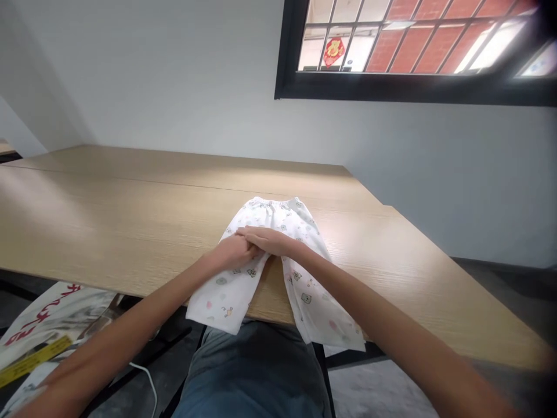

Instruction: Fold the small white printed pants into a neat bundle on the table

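Note:
A small pair of white trousers (300, 284) with a scattered cartoon print lies spread on the wooden table, its gathered waistband pointing away from me. Both leg ends hang over the near table edge. My left hand (235, 252) rests on the upper part of the trousers, near where the legs split. Across it lies my right hand (266, 238), with its fingers stretched out over the back of the left one. The left fingers are mostly hidden under the right hand, so their grip does not show.
The light wooden table (130, 217) runs wide to the left, with a seam along it. Below its near edge at left is a printed white bag (47, 313) with red lettering and a yellow strip. A dark-framed window (391, 87) is in the wall behind.

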`<action>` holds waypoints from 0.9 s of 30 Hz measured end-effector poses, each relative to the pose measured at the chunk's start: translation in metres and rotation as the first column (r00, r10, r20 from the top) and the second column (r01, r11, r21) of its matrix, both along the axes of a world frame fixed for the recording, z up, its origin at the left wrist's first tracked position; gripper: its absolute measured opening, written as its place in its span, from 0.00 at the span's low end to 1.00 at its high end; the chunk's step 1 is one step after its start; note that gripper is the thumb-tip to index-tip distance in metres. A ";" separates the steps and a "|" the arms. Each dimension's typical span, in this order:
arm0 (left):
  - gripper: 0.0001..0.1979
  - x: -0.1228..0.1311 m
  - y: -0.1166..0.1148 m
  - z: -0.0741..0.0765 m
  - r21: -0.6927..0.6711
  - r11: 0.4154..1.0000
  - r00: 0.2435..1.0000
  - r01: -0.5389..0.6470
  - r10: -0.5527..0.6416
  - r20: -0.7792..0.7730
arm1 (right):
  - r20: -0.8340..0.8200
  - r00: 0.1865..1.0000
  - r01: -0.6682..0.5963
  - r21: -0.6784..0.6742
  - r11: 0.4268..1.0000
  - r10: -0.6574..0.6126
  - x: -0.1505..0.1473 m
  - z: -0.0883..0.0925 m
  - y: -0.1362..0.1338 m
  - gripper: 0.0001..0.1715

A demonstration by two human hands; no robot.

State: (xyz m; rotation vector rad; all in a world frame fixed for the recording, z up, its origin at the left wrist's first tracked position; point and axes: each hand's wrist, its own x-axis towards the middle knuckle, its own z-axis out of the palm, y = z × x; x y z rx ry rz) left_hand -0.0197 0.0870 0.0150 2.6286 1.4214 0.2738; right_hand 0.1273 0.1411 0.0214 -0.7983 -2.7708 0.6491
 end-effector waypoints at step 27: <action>0.24 0.123 0.023 0.007 -0.194 0.959 0.972 0.206 -0.178 0.152 | 0.220 0.925 0.349 -0.175 0.921 -0.309 0.109 0.029 0.000 0.27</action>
